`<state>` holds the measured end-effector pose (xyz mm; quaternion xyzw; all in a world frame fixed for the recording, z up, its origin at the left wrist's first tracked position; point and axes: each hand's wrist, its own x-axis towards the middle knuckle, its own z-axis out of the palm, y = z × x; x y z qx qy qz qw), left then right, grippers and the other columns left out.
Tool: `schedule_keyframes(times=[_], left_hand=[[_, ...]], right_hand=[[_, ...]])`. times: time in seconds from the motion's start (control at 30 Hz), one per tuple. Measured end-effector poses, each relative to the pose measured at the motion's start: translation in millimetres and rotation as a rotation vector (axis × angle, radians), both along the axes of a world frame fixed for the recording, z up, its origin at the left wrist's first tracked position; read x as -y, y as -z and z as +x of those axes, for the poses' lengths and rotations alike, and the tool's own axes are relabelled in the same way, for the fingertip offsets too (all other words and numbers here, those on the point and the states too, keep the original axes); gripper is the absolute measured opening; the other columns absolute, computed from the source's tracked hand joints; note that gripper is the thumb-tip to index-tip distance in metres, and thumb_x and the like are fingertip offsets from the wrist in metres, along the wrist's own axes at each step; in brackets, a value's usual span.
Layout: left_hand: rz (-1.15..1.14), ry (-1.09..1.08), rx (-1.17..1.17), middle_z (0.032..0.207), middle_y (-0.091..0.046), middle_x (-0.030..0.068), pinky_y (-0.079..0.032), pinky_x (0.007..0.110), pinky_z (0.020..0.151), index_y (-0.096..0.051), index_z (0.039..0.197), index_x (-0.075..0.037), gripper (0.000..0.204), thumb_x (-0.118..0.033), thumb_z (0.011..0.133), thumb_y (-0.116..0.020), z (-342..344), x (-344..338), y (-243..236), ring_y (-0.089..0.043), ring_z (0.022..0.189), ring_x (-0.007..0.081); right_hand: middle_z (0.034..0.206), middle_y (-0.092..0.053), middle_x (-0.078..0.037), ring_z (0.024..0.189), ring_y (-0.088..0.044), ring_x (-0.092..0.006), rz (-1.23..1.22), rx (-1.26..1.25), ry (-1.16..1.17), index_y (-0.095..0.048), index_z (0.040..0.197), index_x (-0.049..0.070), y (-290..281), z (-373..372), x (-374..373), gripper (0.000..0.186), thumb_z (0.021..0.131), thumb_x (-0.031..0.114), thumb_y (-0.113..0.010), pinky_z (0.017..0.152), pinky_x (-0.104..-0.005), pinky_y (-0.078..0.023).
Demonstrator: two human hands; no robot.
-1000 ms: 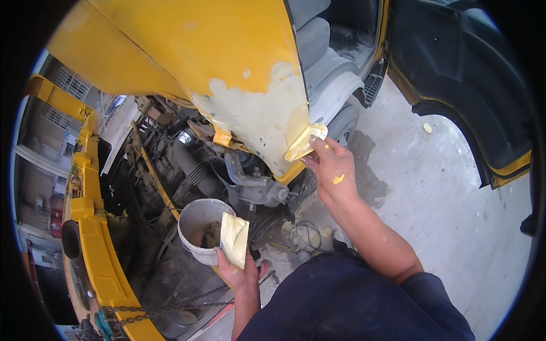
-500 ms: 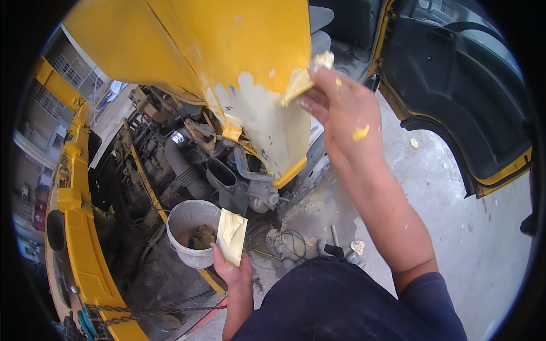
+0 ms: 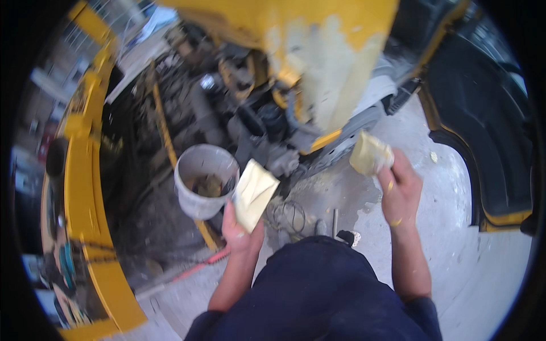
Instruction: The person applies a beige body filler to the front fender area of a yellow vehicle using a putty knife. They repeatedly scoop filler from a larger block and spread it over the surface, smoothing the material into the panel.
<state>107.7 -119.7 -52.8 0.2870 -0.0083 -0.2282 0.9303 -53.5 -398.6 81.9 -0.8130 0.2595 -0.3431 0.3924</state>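
My left hand [image 3: 242, 236] grips a flat rectangular board [image 3: 256, 193] carrying smooth cream-coloured putty, just right of a grimy white bucket [image 3: 193, 202] with murky contents. Out to the right, my right hand [image 3: 402, 196] pinches a small spreader [image 3: 369, 153] coated in pale yellow putty and blurred by motion. Above and beyond it is a yellow body panel [image 3: 358, 23], its lower part covered by an uneven greyish-cream patch [image 3: 321, 85]. My right hand is off that panel, below and to the right of the patch.
An exposed engine [image 3: 205, 113] lies beyond the bucket. A yellow bumper beam [image 3: 82, 187] with chains [image 3: 102, 256] runs down the left. An open door [image 3: 478, 125] with dark lining stands at right. A looped cable [image 3: 284, 219] and loose bits lie on the concrete floor [image 3: 472, 267].
My right hand rose along the patched panel, then came down and right, away from it, spreader still held. My left hand with the board moved higher in the picture as the view shifted.
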Motion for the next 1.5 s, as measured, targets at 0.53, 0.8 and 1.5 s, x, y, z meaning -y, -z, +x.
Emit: schedule_keyframes(times=[0.53, 0.8, 1.5], left_hand=[[0.122, 0.004, -0.094, 0.15, -0.067, 0.023, -0.048, 0.046, 0.122, -0.059, 0.149, 0.011, 0.063, -0.043, 0.122, -0.041, -46, 30, -33, -0.067, 0.139, 0.0335], [0.101, -0.158, -0.011, 0.158, -0.063, 0.0186, -0.045, 0.048, 0.127, -0.052, 0.157, 0.008, 0.063, -0.042, 0.121, -0.041, -32, 32, -31, -0.062, 0.145, 0.034], [0.278, -0.244, -0.146, 0.154, -0.066, 0.0196, -0.049, 0.047, 0.124, -0.054, 0.155, 0.007, 0.062, -0.043, 0.12, -0.044, -59, 15, -7, -0.065, 0.142, 0.0338]], right_hand=[[0.128, -0.072, -0.01, 0.121, -0.068, -0.0362, -0.612, 0.019, -0.626, -0.081, 0.131, 0.016, 40, 17, -71, 0.052, 0.081, 0.002, -0.077, 0.104, -0.05, -0.058], [0.133, -0.073, -0.015, 0.124, -0.07, -0.0388, -0.443, 0.238, -0.404, -0.079, 0.13, 0.01, 31, 5, 9, 0.051, 0.083, -0.008, -0.07, 0.108, -0.0503, -0.056], [0.139, -0.071, -0.01, 0.131, -0.066, -0.0371, -0.971, 0.456, -0.171, -0.083, 0.132, 0.02, -32, 108, 117, 0.062, 0.078, -0.01, -0.075, 0.115, -0.0499, -0.056]])
